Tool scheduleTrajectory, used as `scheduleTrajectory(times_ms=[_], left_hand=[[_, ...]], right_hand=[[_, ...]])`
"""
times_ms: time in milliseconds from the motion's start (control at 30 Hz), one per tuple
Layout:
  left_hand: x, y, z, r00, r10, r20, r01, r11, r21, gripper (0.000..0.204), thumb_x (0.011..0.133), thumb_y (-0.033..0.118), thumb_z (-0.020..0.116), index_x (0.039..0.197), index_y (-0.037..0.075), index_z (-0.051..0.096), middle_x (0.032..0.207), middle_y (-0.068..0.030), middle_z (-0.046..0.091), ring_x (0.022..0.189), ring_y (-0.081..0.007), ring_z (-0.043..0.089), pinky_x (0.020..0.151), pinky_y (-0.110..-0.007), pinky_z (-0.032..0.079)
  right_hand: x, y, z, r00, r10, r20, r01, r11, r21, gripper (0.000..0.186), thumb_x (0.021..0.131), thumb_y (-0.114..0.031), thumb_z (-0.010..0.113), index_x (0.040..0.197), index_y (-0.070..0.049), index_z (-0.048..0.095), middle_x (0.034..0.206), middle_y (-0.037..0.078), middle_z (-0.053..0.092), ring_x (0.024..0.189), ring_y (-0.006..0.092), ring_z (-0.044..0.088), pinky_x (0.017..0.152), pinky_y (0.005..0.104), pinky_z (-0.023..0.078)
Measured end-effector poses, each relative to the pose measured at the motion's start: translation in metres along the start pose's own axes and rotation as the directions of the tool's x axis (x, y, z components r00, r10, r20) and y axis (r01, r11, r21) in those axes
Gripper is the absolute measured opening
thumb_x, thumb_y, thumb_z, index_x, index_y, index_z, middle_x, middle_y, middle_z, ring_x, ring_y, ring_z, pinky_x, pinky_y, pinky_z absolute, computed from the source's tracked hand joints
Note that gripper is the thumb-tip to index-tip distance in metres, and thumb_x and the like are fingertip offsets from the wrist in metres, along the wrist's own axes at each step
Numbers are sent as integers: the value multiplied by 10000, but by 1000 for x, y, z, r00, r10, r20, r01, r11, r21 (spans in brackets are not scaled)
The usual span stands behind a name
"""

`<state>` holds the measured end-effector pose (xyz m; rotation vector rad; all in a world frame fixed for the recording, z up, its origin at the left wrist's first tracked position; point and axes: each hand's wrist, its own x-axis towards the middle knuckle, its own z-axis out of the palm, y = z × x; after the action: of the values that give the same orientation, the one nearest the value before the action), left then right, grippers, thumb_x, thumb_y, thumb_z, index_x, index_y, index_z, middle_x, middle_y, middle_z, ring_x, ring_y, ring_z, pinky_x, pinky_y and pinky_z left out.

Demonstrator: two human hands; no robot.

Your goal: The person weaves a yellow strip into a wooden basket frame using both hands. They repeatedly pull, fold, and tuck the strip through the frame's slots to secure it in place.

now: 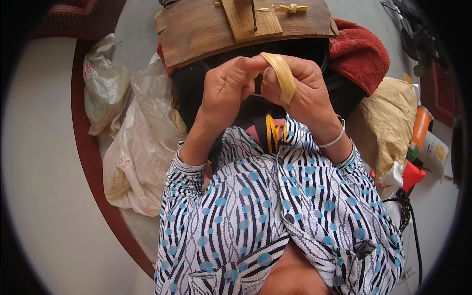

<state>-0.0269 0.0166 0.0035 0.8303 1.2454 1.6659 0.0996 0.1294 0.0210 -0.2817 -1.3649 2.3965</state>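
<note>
A flat, pale yellow strip, like split plant fibre, bends round the fingers of my right hand. That hand is closed on it, thumb pressed in against the bent fingers. My left hand meets it from the other side, fingers curled and pinched together where the strip's upper end goes in. Its exact hold there is partly hidden by the fingers. Both hands are up in front of my chest, just on the near side of a wooden board.
The board bears an upright wooden block with a dark slot, and a knotted yellow strip. A red towel lies to the right, beside a tan sack and an orange cylinder. Plastic bags lie left. Yellow bands hang at my waist.
</note>
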Motion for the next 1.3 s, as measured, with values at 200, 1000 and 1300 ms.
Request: scheduleTrajectory(times_ms=[200,1000,1300], left_hand=[[2,-18,19,995,-99,-9,98,988,-117,264,957,114,562,1178,-27,538,842,35,559,695,-20,471,585,-183,390],[-2,-42,12,731,662,166,-428,256,867,393,760,-21,675,1150,6,636,1033,-137,673,749,-246,623,642,-321,507],[-3,-30,13,922,386,12,-312,725,614,385,851,88,663,1214,1,564,1040,-168,654,918,-288,652,766,-334,523]], right_hand=[[21,34,-22,908,-413,-66,239,642,-728,204,930,-90,588,1102,-38,684,812,65,708,703,118,664,619,221,520],[-1,27,-37,942,336,-23,-330,935,129,303,971,-234,556,1091,30,645,1041,69,666,977,157,631,888,311,502],[2,29,-41,990,96,-108,-117,970,-215,219,950,-114,536,1014,45,673,1161,65,617,1022,146,602,923,286,471]])
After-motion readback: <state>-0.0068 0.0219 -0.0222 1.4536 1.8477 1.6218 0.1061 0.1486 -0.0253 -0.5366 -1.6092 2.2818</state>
